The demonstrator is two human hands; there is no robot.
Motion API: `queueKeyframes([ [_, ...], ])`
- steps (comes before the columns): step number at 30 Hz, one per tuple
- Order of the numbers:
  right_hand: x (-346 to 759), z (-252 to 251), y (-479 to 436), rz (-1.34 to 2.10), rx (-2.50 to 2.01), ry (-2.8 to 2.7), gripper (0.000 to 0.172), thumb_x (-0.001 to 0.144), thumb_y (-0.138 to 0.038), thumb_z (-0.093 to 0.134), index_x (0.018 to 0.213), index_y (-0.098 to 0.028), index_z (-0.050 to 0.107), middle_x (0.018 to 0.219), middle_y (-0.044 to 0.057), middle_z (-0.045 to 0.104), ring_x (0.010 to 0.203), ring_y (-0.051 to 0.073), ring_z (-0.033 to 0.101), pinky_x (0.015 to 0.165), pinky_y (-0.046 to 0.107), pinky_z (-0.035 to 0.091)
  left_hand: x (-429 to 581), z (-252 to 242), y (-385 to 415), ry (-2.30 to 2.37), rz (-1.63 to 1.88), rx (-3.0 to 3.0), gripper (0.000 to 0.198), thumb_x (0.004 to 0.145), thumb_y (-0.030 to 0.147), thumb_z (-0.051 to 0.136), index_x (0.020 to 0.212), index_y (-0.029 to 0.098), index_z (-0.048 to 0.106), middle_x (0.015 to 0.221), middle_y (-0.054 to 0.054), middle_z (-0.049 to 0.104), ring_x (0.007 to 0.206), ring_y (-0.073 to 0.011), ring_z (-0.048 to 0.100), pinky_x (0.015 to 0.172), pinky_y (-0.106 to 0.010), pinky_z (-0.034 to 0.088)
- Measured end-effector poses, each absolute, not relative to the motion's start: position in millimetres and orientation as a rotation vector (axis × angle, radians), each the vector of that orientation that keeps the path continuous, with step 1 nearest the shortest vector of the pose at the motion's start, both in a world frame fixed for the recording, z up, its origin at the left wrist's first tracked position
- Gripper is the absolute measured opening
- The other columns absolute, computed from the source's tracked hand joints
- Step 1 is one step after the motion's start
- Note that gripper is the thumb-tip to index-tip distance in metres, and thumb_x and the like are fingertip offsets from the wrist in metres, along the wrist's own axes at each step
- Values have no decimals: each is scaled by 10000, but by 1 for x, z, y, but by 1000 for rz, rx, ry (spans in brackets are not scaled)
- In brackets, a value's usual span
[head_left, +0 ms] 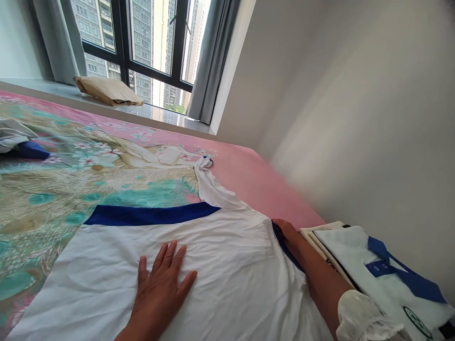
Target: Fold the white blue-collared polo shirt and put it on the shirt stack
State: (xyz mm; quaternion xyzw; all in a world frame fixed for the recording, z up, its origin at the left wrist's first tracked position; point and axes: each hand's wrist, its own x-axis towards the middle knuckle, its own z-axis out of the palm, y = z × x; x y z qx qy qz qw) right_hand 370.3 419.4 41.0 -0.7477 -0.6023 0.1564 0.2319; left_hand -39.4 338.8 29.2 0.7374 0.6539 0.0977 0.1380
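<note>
A white shirt (227,265) with dark blue trim lies spread over the bed, a little wrinkled. One blue band runs along its far left edge, and another along its right side. A narrow white part stretches away from it toward the window and ends in a bunched tip. My left hand (159,279) rests flat on the cloth, fingers spread, holding nothing. At the shirt's right edge, my right hand (287,235) has its fingers closed on the blue-trimmed cloth; the fingertips are partly hidden. A pale gathered cuff shows on my right forearm.
Folded clothes (355,246) lie at the right by the wall, a white blue-collared shirt on top. The bed has a patterned sheet (156,189). Another white and blue garment (26,149) lies far left. A brown paper package (106,90) sits on the windowsill (159,112).
</note>
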Motion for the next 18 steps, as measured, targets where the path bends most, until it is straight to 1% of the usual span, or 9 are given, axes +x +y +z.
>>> queueKeyframes([
  [3, 364, 47, 427, 550, -2004, -1646, 414, 815, -370, 344, 972, -141, 651, 854, 69, 689, 806, 189, 618, 687, 274, 490, -40, 29, 339, 1892, 276, 2124, 605, 835, 517, 348, 1382, 259, 377, 1520, -19, 231, 1412, -239, 156, 1113, -563, -45],
  [6, 364, 47, 431, 528, -2036, -1630, 407, 806, -434, 374, 965, -151, 618, 800, 36, 664, 717, 171, 590, 636, 264, 470, -40, 28, 339, 1894, 278, 2135, 601, 835, 518, 348, 1379, 265, 381, 1518, -10, 233, 1412, -231, 158, 1115, -560, -45],
  [9, 371, 44, 432, 399, -2150, -1610, 366, 789, -478, 424, 881, -175, 606, 785, 33, 640, 740, 186, 575, 691, 304, 458, -40, 26, 339, 1900, 296, 2152, 602, 836, 527, 342, 1380, 270, 379, 1517, -8, 239, 1412, -231, 160, 1117, -557, -43],
  [11, 372, 44, 433, 318, -2258, -1597, 314, 754, -464, 498, 792, -171, 603, 777, 68, 634, 773, 232, 578, 735, 377, 451, -40, 26, 339, 1901, 294, 2154, 605, 840, 530, 330, 1384, 267, 371, 1520, -8, 227, 1414, -232, 152, 1117, -559, -41],
  [13, 361, 48, 435, 227, -2324, -1603, 269, 741, -401, 537, 812, -152, 607, 877, 136, 633, 880, 300, 574, 790, 468, 433, -40, 25, 338, 1893, 276, 2148, 608, 842, 529, 324, 1390, 267, 358, 1524, -5, 206, 1416, -231, 141, 1114, -563, -48],
  [14, 349, 51, 436, 178, -2320, -1625, 268, 752, -366, 532, 880, -143, 608, 977, 165, 620, 971, 325, 552, 840, 501, 412, -41, 25, 338, 1888, 272, 2145, 608, 844, 527, 324, 1393, 267, 351, 1525, -4, 199, 1417, -230, 137, 1113, -564, -54],
  [15, 332, 54, 435, 133, -2294, -1659, 289, 770, -338, 517, 969, -145, 598, 1086, 173, 591, 1068, 327, 514, 906, 509, 382, -41, 25, 337, 1880, 272, 2142, 607, 845, 523, 326, 1395, 267, 345, 1525, -6, 194, 1417, -231, 136, 1111, -566, -60],
  [16, 312, 56, 433, 103, -2231, -1723, 323, 793, -327, 497, 1056, -156, 574, 1183, 159, 553, 1151, 306, 470, 974, 488, 349, -41, 25, 337, 1873, 278, 2139, 606, 846, 521, 331, 1396, 267, 344, 1526, -9, 193, 1417, -234, 136, 1108, -570, -66],
  [18, 264, 56, 424, 130, -1992, -1973, 379, 853, -360, 442, 1186, -195, 517, 1310, 94, 491, 1254, 223, 399, 1064, 381, 301, -41, 26, 336, 1860, 308, 2135, 605, 845, 515, 349, 1395, 262, 349, 1525, -23, 198, 1415, -244, 143, 1104, -581, -66],
])
